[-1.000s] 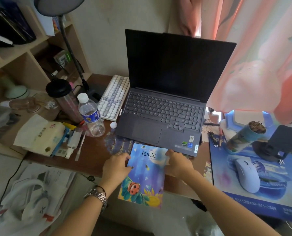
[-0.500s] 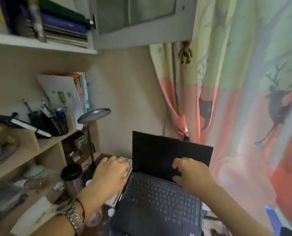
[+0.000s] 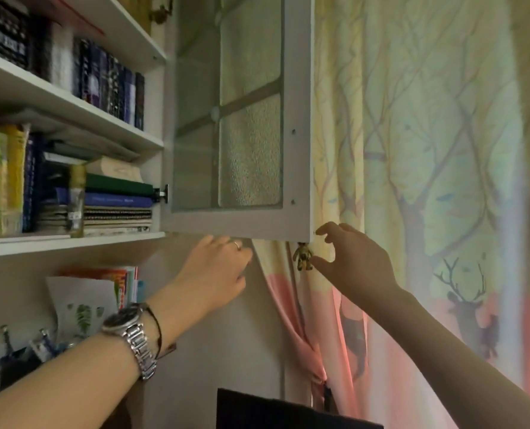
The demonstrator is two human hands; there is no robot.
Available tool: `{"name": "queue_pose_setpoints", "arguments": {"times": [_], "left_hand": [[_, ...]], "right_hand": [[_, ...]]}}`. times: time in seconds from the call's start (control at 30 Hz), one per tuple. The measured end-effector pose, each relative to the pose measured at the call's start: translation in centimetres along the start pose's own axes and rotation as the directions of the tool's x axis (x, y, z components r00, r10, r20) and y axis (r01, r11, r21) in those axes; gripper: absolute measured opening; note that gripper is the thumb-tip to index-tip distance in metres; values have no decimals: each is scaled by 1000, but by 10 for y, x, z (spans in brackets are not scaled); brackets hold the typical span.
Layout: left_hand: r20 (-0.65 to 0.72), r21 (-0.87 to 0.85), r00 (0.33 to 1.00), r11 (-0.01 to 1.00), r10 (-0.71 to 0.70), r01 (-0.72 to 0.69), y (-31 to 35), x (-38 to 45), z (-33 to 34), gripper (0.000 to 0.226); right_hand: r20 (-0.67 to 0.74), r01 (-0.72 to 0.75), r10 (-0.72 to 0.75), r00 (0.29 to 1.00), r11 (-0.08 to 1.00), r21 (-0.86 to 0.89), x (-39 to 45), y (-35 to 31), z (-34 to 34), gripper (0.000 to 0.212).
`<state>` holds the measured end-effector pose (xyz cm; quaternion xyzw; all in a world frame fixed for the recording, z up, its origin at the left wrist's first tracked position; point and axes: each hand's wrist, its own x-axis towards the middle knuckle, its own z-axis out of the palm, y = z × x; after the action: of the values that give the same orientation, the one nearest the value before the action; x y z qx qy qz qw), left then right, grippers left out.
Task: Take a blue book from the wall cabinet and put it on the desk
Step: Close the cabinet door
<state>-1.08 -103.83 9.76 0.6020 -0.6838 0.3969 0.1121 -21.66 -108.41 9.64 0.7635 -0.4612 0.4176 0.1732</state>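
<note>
Under the open cabinet door (image 3: 242, 119) we have both hands raised and both empty. Our left hand (image 3: 217, 274), with the watch (image 3: 133, 335) on its wrist, reaches toward the door's bottom rail, fingers loosely curled around nothing. Our right hand (image 3: 350, 261) sits at the door's lower outer corner, thumb and forefinger spread apart as if to pinch, just beside a small bear charm (image 3: 303, 258) that dangles from that corner. We cannot tell whether a fingertip already touches the frame.

The wall cabinet (image 3: 72, 239) stands open to our left, its shelves packed. On the lowest shelf a blue book (image 3: 118, 200) lies flat in a stack, a green one (image 3: 118, 184) on top of it and striped notebooks beneath. Other bluish spines stand upright further left, so which one we mean is a judgement; no desk surface is in view here.

The risks, as we judge them: the door hangs between us and the curtain (image 3: 427, 181), and a careless push could swing it into our head or snag the charm. Pulling the flat book from mid-stack could drag the green one out with it. A small bottle (image 3: 76, 199) stands just in front of the stack and could tip. The laptop's dark lid (image 3: 288, 410) lies directly below any fall.
</note>
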Motion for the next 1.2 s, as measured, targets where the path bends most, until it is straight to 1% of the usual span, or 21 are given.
{"name": "queue_pose_setpoints", "arguments": {"times": [0.17,0.3,0.43,0.57,0.67,0.77,0.87,0.97,1.07,1.2], "left_hand": [[-184,19,982,999,35,-32,-9,52,-37,37],[-247,15,968,999,48,-46,-6,82,-59,46],[-238,40,967,996,90,-83,4,102,-68,53],[-190,46,974,993,120,-113,10,111,-65,65],[-149,43,982,993,115,-109,7,117,-62,70],[-135,25,984,993,117,-115,2,119,-63,75],[-176,28,976,991,131,-128,-5,114,-64,79],[-210,35,967,990,142,-138,-16,101,-70,76],[-281,1,952,992,121,-126,-31,84,-77,68],[-381,-5,918,992,114,-126,-60,57,-85,49]], "right_hand": [[-71,-17,21,997,999,45,35,-10,-14,60],[-61,-71,82,995,984,164,48,-19,-17,67],[-9,-95,100,995,964,249,56,-25,-18,68],[67,-142,127,990,925,352,61,-24,-14,71],[68,-149,133,989,887,438,65,-20,-12,72],[51,-134,124,991,885,445,67,-17,-12,73],[30,-95,91,995,887,451,66,-19,-12,71],[9,-42,43,999,881,471,64,-28,-14,67],[-41,22,-2,999,873,487,64,-43,-17,57],[-126,120,-61,990,835,538,60,-73,-21,43]]}}
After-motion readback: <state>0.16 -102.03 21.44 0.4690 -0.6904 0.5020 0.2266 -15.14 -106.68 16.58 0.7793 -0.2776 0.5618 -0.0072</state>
